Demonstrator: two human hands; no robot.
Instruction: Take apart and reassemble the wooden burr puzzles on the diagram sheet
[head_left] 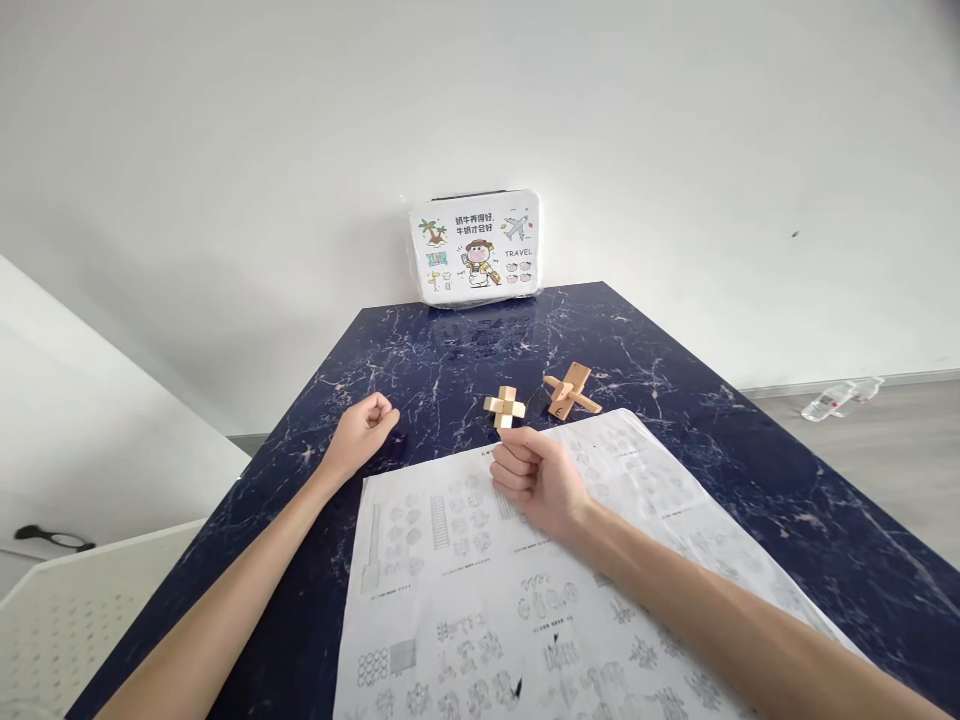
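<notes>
My left hand [365, 432] rests closed on the dark blue marbled table, left of the paper's top corner, with nothing visible in it. Curled into a fist, my right hand [538, 478] is over the upper part of a large printed sheet [465, 590]. Just beyond its thumb sits a small pale wooden cross-shaped puzzle [505, 407]; whether thumb and puzzle touch is hard to tell. To the right of that lies a browner wooden puzzle [572, 391] of crossed flat pieces, near the sheet's top edge.
A white case [478, 248] with cartoon prints stands against the wall at the far end of the table [300, 440]. A white perforated chair [97, 610] is at the lower left. Clear plastic bottles [841, 398] lie on the floor at right.
</notes>
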